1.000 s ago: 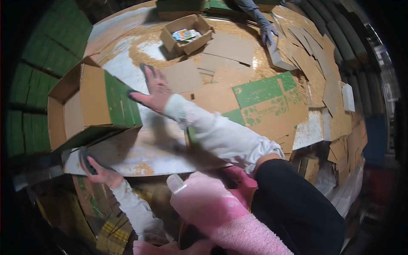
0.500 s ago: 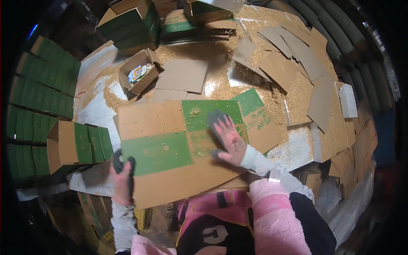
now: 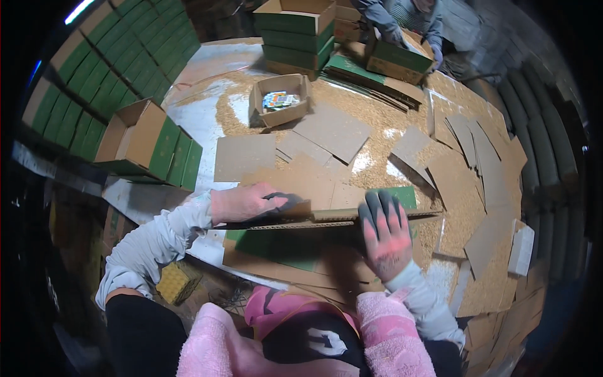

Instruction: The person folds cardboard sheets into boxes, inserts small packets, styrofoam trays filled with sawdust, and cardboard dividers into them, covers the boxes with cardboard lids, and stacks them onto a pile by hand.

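A flattened brown cardboard carton point(image 3: 333, 215) is tipped up, so mostly its long corrugated edges show. My left hand point(image 3: 248, 202), in a dark-fingered pink glove, is closed on its left part, fingers curled along the upper edge. On the right part, my right hand point(image 3: 386, 239) lies with its fingers stretched upward across the edge; its thumb is hard to make out. Under the tipped carton lies another brown and green flat carton point(image 3: 276, 250), partly in shadow. Beyond the hands, brown cardboard sheets point(image 3: 301, 179) lie on the table.
An open box point(image 3: 284, 119) with small colourful packets stands farther back. Stacked green boxes point(image 3: 295, 60) are behind it. At the far side a person point(image 3: 408, 22) handles an open green box point(image 3: 396, 60). Loose sheets point(image 3: 461, 173) and husk-like bits cover the right side. Green boxes point(image 3: 141, 141) line the left.
The carton has gone from lying broad face up to standing nearly on edge. My left hand has moved right and up; my right hand has moved right and down. The view has shifted.
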A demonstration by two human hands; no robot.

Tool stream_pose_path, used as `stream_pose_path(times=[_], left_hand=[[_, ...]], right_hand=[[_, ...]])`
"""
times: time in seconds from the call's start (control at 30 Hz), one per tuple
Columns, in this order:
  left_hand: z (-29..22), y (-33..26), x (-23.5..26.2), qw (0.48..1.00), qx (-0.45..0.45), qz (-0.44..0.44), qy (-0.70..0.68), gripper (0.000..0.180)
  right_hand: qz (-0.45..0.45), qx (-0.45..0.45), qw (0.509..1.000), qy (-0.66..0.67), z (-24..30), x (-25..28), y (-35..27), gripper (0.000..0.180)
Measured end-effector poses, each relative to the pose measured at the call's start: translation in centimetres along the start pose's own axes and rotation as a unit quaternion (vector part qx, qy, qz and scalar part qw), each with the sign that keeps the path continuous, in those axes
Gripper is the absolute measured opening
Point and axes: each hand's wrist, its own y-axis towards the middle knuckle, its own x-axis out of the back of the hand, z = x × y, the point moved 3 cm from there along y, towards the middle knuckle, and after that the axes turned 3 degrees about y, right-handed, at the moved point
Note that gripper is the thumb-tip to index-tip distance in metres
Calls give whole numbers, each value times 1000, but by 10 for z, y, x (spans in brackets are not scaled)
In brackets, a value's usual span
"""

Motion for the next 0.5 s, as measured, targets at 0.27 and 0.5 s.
stream_pose_path(times=[0.27, 0.5], left_hand=[[-18, 52, 62, 736, -96, -266, 615, 44], [20, 176, -83, 855, -394, -29, 337, 57]], right_hand=[[199, 159, 904, 342, -51, 22, 22, 18], [169, -126, 629, 748, -98, -34, -58, 45]])
